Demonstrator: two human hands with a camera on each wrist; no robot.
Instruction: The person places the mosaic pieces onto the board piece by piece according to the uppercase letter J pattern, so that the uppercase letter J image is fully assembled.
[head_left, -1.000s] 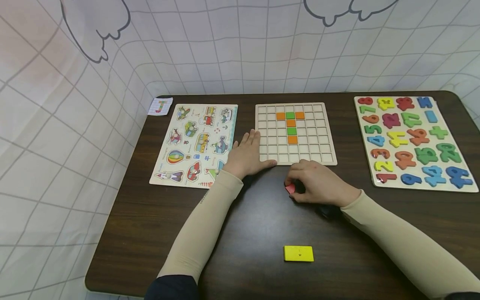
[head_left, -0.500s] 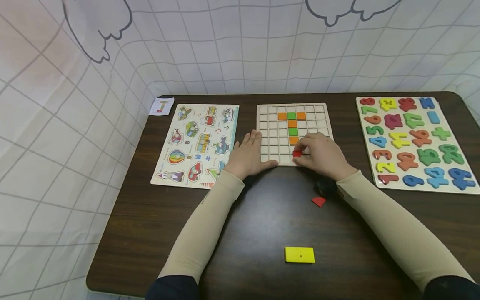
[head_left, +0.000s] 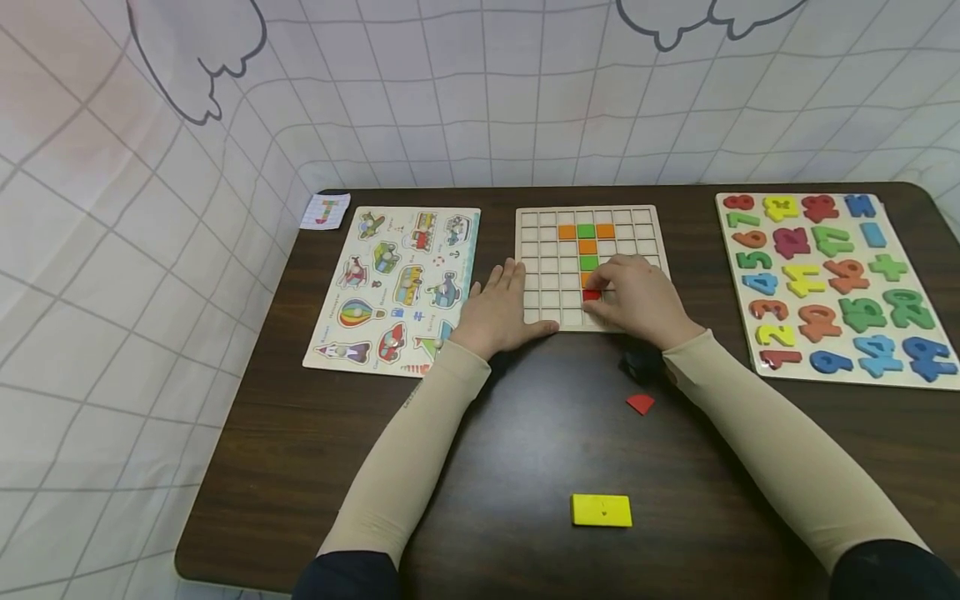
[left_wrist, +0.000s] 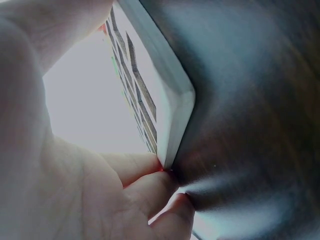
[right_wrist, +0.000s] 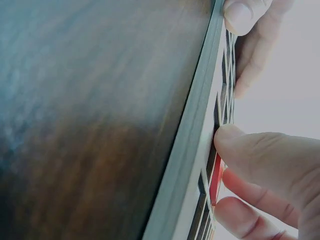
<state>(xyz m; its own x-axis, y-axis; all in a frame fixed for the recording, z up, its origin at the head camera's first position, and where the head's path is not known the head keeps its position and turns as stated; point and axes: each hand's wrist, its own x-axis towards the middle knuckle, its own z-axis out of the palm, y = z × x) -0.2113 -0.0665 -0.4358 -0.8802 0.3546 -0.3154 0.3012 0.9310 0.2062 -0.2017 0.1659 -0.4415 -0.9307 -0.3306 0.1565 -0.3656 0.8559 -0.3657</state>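
Observation:
A pale wooden grid board lies in the middle of the table. Orange tiles and green tiles form a T in its squares. My right hand pinches a red square tile between thumb and fingertips, at the square just below the lowest orange tile. In the right wrist view the red tile sits low in the grid, thumb on one side and fingers on the other. My left hand lies with fingers extended along the board's left edge, its thumb at the front edge.
Closer in on the table lie a red piece and a yellow rectangular block. A vehicle puzzle board is at left, a letter and number board at right. A small card with a coloured J lies at the back left corner.
My right hand has moved from the table in front of the board onto the grid, bringing the red tile to the square below the orange one. The left hand stays at the board's edge.

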